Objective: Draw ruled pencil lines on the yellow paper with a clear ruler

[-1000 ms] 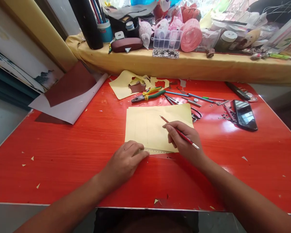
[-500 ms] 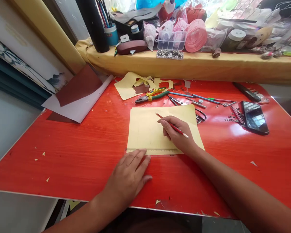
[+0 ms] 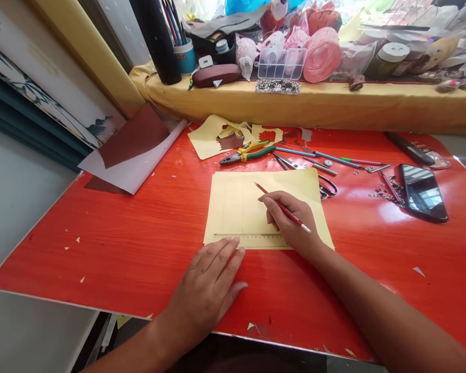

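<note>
A yellow sheet of paper (image 3: 229,207) with faint upright pencil lines lies on the red table, apparently with another sheet under it. Across its lower part rests a clear ruler (image 3: 256,237), its scale showing as a dark strip. The fingertips of my left hand (image 3: 209,280) lie flat at the ruler's left part and the paper's lower edge. My right hand (image 3: 289,215) grips a red pencil (image 3: 295,218) in a writing hold over the paper's right half. The pencil's point faces up and left; whether it touches the paper, I cannot tell.
Beyond the paper are pliers (image 3: 248,152), scissors (image 3: 289,162) and cut yellow scraps (image 3: 207,137). A phone (image 3: 423,191) lies at right beside small metal rings. A brown and white sheet (image 3: 135,150) stands at left. The crowded ledge (image 3: 217,101) runs along the back.
The ruler has slid a little up the paper, under my left fingers. My right hand keeps its hold on the pencil. The whole view has shifted slightly.
</note>
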Demonstrator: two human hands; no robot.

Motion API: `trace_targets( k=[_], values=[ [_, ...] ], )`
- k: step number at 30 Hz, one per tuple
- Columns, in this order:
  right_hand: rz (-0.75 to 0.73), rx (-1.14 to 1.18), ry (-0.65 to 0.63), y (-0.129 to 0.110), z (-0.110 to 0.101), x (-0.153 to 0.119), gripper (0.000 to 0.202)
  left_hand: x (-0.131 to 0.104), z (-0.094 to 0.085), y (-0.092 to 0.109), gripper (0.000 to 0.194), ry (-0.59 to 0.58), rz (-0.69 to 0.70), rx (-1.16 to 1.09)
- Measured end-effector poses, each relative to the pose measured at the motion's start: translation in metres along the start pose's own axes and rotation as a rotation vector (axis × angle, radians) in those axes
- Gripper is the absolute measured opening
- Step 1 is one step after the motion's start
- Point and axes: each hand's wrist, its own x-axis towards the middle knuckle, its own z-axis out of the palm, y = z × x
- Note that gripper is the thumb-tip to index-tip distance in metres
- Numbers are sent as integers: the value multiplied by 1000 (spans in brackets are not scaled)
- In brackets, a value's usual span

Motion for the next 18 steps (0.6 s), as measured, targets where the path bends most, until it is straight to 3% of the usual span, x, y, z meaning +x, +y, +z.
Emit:
trace_targets(
  k=[3,8,18],
  values=[
    [8,26,34,-5,-2,-2,26,-9,-4,-5,42,-24,-23,37],
    [4,27,58,-14,-5,-6,26,-16,4,-8,44,-55,-37,52],
    [-33,-90,-5,0,-4,-8,28,-14,6,-8,48,-52,-118,25]
  ],
)
